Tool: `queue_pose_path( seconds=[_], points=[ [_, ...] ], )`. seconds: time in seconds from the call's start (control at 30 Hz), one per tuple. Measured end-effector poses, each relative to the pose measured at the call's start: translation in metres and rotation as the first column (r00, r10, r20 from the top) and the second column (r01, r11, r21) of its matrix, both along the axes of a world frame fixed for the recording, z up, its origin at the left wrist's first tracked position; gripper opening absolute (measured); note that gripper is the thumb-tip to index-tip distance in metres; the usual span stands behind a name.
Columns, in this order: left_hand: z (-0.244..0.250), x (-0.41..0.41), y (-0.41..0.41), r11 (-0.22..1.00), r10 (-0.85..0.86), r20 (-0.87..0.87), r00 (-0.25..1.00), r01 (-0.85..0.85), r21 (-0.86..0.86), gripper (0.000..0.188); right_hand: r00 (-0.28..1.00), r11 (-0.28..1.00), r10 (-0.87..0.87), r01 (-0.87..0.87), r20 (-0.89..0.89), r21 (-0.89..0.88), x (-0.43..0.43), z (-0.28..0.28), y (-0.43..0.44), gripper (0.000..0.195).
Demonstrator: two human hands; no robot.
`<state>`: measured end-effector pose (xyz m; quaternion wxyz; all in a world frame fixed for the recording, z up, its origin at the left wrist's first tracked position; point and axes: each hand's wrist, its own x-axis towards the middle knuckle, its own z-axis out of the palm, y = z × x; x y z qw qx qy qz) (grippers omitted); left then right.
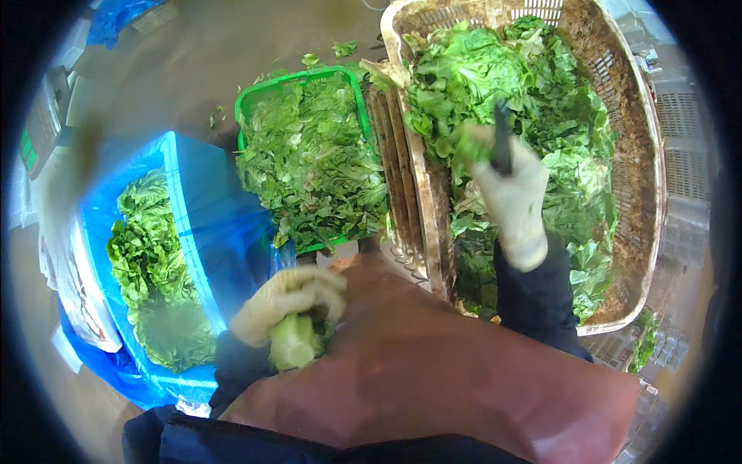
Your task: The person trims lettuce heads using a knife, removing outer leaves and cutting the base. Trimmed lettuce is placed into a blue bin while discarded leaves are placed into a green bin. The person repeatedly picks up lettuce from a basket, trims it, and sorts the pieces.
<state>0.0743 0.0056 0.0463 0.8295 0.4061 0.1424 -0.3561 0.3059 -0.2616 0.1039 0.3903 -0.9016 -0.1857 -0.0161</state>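
Observation:
My left hand (284,298), in a pale knitted glove, grips a stemmed green vegetable (295,343), likely a lettuce, above my lap. Its pale cut stem end faces me. Over the large crate (635,191), my right hand (516,197) wears a matching glove and holds a dark, narrow tool (502,136), possibly a knife, blurred here. The fingertips of that hand are at the leafy lettuce heads (481,72) in the crate; whether they also pinch a leaf I cannot tell. A brownish-red apron (429,371) covers my lap.
A green basket (362,110) heaped with loose leaves stands ahead, beside the crate's dirty slatted side. To the left is a blue-lined box (179,214) holding lettuce heads (153,232). A scale-like device (43,127) sits at far left. Leaf scraps (345,48) lie on the floor.

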Motion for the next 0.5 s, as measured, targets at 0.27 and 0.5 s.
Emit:
queue_pose_path(
  seconds=[0.27, 0.5],
  points=[
    [-0.037, 0.023, -0.024, 0.981, 0.182, 0.131, 0.975, -0.17, -0.097, 0.06, 0.891, 0.937, -0.348, 0.321, -0.292, -0.138, 0.068, -0.111, -0.057, 0.059],
    [-0.048, -0.003, -0.015, 0.97, 0.241, 0.051, 0.969, -0.238, -0.058, 0.06, 0.9, 0.924, -0.381, 0.368, -0.212, -0.102, -0.023, -0.05, -0.021, 0.021]
  ],
)
